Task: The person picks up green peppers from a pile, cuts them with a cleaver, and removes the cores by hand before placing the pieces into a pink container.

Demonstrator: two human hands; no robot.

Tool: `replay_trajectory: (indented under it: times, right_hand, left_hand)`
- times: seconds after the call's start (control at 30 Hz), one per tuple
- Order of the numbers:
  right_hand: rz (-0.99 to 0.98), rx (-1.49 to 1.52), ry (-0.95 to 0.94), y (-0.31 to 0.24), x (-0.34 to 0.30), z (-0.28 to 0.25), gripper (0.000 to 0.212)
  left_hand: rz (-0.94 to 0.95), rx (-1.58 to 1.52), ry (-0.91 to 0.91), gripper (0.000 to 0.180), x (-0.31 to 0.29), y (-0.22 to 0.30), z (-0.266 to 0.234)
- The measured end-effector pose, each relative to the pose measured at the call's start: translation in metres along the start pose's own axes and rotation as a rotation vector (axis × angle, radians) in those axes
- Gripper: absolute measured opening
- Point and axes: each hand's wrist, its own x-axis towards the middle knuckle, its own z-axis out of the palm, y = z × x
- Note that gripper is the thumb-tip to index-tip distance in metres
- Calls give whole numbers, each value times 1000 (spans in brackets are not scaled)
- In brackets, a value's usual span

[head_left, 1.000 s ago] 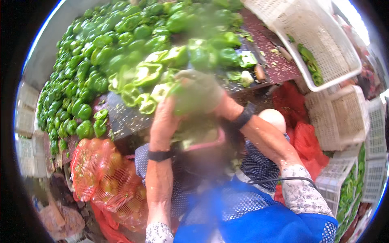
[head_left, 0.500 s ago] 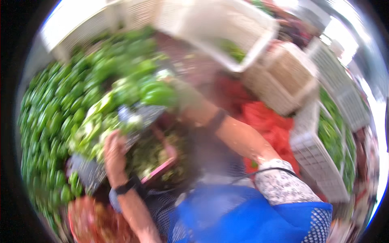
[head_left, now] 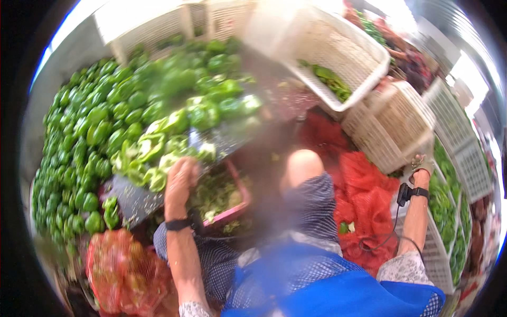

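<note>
My left hand is closed, its fingers curled at the near edge of a dark board. What it grips, if anything, is hidden. Cut green pepper halves lie on that board, just beyond my fingers. Farther back, a large heap of whole green peppers spreads to the left. My right hand, with pale specks on it, reaches far right beside a white crate of green peppers. Its fingers are too unclear to show whether they hold anything.
A pink-rimmed tub of pepper scraps stands below the board. Red mesh sacking lies right of my knee, and a filled red net bag sits lower left. White crates stand at the back; a cable hangs from my right wrist.
My right arm has swung from the pepper heap in the middle to the crate at far right. The left hand stays by the board. The view has shifted, and my knee now shows.
</note>
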Motion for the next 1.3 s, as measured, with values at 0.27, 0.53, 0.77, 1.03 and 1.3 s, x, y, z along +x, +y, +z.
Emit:
replay_trajectory:
  times: [0.27, 0.53, 0.77, 1.03, 1.3]
  right_hand:
    - [-676, -680, -1314, 49, -295, 369, 40]
    - [-1203, -1025, -1910, 206, -451, 443, 24]
    - [-797, -988, -1605, 178, -494, 468, 31]
    - [-1110, -933, -1449, 288, -447, 479, 28]
    - [-1531, -688, -1748, 309, -479, 446, 23]
  left_hand:
    - [-143, 1, 71, 31, -16, 16, -11]
    - [-103, 80, 68, 29, -12, 25, -20]
    - [-129, 93, 111, 27, -12, 24, -29]
    - [-103, 64, 109, 21, 1, 21, -21]
    - [26, 46, 52, 67, 39, -4, -24]
